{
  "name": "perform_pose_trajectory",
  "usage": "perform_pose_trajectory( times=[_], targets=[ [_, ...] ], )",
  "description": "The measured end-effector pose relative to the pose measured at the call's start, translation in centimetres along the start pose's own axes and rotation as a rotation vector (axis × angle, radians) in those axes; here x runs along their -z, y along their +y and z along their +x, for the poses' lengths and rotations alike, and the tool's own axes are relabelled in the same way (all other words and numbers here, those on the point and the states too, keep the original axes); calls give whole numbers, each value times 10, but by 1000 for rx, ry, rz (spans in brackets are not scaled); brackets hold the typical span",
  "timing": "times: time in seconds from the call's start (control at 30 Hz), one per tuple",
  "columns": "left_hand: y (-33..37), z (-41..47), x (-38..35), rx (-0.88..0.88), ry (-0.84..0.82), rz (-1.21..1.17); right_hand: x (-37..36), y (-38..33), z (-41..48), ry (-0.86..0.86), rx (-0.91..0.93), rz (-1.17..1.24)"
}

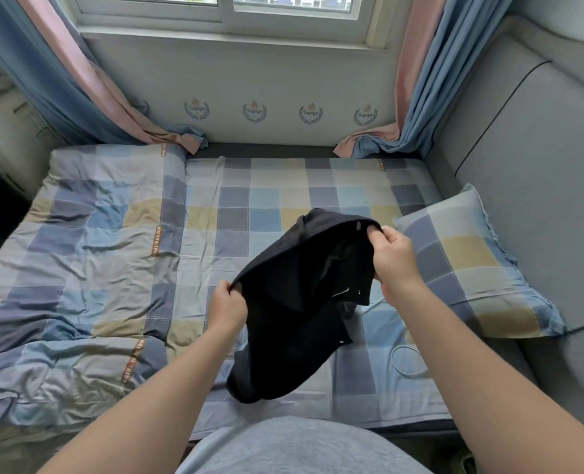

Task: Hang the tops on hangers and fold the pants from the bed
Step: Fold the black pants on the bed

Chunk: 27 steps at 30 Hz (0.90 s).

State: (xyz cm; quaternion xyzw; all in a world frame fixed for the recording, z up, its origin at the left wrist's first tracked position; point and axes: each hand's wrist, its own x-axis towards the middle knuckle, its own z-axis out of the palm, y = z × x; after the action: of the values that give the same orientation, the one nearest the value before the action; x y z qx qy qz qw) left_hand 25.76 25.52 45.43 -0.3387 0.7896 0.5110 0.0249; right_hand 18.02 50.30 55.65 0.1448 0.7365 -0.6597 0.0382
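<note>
1. Holding a black fabric garment [300,302] up over the blue-and-beige checked bed sheet [276,200], its lower end drooping toward the sheet.
2. My left hand [227,307] pinches its near edge, fingers curled.
3. My right hand [391,258] grips the far edge, near the matching checked pillow [471,268].
4. A crumpled checked quilt [78,251] lies at left.

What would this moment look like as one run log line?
left hand: grips black garment edge | right hand: grips opposite edge | garment: spread between hands above plaid bed | pillow: right of garment
</note>
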Motion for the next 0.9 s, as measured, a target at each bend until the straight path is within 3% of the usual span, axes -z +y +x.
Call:
perform_pose_trajectory(
  times=[0.2,0.27,0.43,0.53,0.67,0.8,0.9],
  targets=[
    [29,-5,11,-221,49,-96,16,68,6,80,-302,-170],
    [39,-9,18,-316,26,-73,9,77,-4,21,-329,-313],
    [68,-26,28,-559,-245,77,-36,70,-40,-328,107,-582],
    [78,-31,29,-614,-309,88,-60,73,-45,-451,72,-566],
    [77,-28,40,-609,-323,118,-60,73,-32,-339,130,-638],
    [71,-30,42,-576,-315,112,-58,65,-36,-634,90,-492],
    [70,-35,37,-567,-366,77,-65,76,-42,-531,150,-524]
  ],
)
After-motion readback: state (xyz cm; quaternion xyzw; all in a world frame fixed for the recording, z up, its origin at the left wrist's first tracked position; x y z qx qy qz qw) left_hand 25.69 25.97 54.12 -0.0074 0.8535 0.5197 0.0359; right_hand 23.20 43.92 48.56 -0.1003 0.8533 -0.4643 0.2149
